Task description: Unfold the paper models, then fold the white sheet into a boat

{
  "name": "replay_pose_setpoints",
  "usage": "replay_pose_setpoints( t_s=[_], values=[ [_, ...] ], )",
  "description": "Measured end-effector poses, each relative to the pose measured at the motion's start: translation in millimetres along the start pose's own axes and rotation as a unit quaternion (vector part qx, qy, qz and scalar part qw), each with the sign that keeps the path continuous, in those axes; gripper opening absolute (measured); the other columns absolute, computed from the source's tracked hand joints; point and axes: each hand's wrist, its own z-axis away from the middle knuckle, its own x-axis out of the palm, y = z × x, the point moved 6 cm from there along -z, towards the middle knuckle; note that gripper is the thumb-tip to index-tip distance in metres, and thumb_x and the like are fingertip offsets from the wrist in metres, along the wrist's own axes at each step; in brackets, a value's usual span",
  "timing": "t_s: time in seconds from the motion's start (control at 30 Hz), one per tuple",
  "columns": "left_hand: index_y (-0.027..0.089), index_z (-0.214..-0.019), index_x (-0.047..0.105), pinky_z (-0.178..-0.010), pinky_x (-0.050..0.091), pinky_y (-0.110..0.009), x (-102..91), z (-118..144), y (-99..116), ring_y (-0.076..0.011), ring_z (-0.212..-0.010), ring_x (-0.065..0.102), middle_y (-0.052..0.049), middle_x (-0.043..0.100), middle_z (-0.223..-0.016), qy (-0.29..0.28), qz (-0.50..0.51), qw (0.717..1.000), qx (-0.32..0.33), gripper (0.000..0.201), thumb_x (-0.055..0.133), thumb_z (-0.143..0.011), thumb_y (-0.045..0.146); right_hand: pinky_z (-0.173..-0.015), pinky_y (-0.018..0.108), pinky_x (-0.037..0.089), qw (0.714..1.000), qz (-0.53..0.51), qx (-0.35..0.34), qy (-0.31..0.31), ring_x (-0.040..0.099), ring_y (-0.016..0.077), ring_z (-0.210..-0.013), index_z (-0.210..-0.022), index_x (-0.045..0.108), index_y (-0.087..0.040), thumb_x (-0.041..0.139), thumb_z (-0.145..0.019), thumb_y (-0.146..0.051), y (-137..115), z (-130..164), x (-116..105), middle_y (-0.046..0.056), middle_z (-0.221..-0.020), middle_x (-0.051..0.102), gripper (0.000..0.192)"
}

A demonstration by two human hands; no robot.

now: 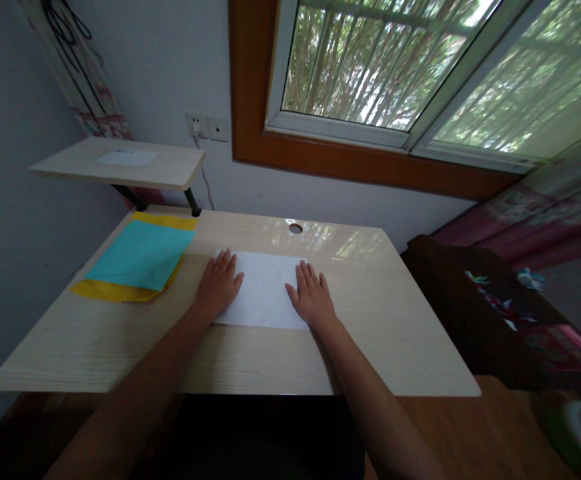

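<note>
A white sheet of paper [265, 288] lies flat in the middle of the light wooden desk [370, 320]. My left hand [218, 284] rests palm down on the sheet's left edge, fingers spread and flat. My right hand [311, 295] lies palm down on the sheet's right edge, fingers also flat. Neither hand grips anything. To the left of my left hand a teal paper sheet [143, 253] lies on top of a yellow sheet [115, 291].
A small raised shelf [170, 167] with a white paper [126, 157] stands at the desk's back left. A cable hole [295, 228] sits near the back edge. A wall socket [207, 127] and a window [395, 73] are behind. A dark cabinet [450, 293] stands at the right.
</note>
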Motion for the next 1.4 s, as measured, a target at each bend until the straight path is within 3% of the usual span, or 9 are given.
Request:
replay_pose_setpoints(
  t_s=[0.27,0.37,0.47,0.6,0.7,1.07,1.4],
  values=[
    [0.006,-0.152,0.042,-0.126,0.021,-0.046,0.4,7,-8,-0.0295,-0.154,0.028,-0.02,0.035,-0.163,0.004,-0.004,1.0,0.019,0.06,0.034,-0.102,0.04,-0.123,0.06,0.017,0.999,-0.001,0.012,-0.034,0.019,0.0318,-0.156,-0.158,0.033,-0.014,0.035,-0.105,-0.049,2,-2,-8,0.015,-0.167,0.025,0.064],
    [0.008,-0.153,0.041,-0.126,0.022,-0.047,1.1,7,-7,-0.0296,-0.153,0.029,-0.019,0.035,-0.163,0.002,-0.006,1.0,0.015,0.06,0.035,-0.102,0.039,-0.125,0.059,0.016,1.0,-0.013,-0.016,-0.004,0.02,0.0313,-0.156,-0.159,0.032,-0.012,0.038,-0.105,-0.042,-21,-12,-20,0.015,-0.166,0.027,0.062],
    [0.01,-0.153,0.041,-0.125,0.022,-0.048,0.3,7,-7,-0.0292,-0.153,0.03,-0.018,0.034,-0.163,0.003,-0.003,1.0,0.014,0.06,0.036,-0.102,0.04,-0.126,0.055,0.017,0.997,-0.044,-0.067,0.015,0.023,0.0294,-0.156,-0.157,0.035,-0.011,0.036,-0.106,-0.043,-59,-23,-23,0.015,-0.165,0.029,0.061],
    [0.011,-0.153,0.042,-0.125,0.022,-0.047,-2.6,7,-6,-0.0286,-0.154,0.029,-0.017,0.036,-0.163,0.007,-0.001,1.0,0.017,0.059,0.036,-0.102,0.04,-0.126,0.052,0.021,0.99,-0.075,-0.116,0.013,0.025,0.0284,-0.155,-0.155,0.038,-0.009,0.036,-0.106,-0.045,-102,-31,-9,0.015,-0.165,0.03,0.061],
    [0.011,-0.152,0.043,-0.126,0.021,-0.048,-4.1,8,-6,-0.029,-0.154,0.029,-0.017,0.036,-0.163,0.009,-0.008,1.0,0.017,0.058,0.035,-0.102,0.04,-0.126,0.05,0.022,0.99,-0.08,-0.117,0.012,0.028,0.0281,-0.154,-0.154,0.041,-0.008,0.037,-0.106,-0.046,-111,-31,3,0.017,-0.164,0.032,0.061],
    [0.013,-0.154,0.04,-0.125,0.021,-0.053,-4.1,9,-6,-0.0288,-0.154,0.029,-0.017,0.034,-0.164,0.007,-0.02,1.0,0.023,0.058,0.034,-0.103,0.039,-0.126,0.049,0.022,0.994,-0.066,-0.089,0.019,0.028,0.0273,-0.154,-0.155,0.039,-0.01,0.039,-0.104,-0.051,-82,-25,5,0.016,-0.164,0.03,0.065],
    [0.009,-0.155,0.037,-0.125,0.02,-0.052,-1.2,9,-18,-0.0284,-0.155,0.026,-0.017,0.029,-0.166,-0.037,-0.035,0.998,0.031,0.062,0.033,-0.103,0.042,-0.126,0.05,0.021,0.998,-0.03,-0.054,0.01,0.026,0.0288,-0.155,-0.158,0.034,-0.009,0.036,-0.104,-0.052,-34,-6,3,0.015,-0.166,0.026,0.069]
  ],
)
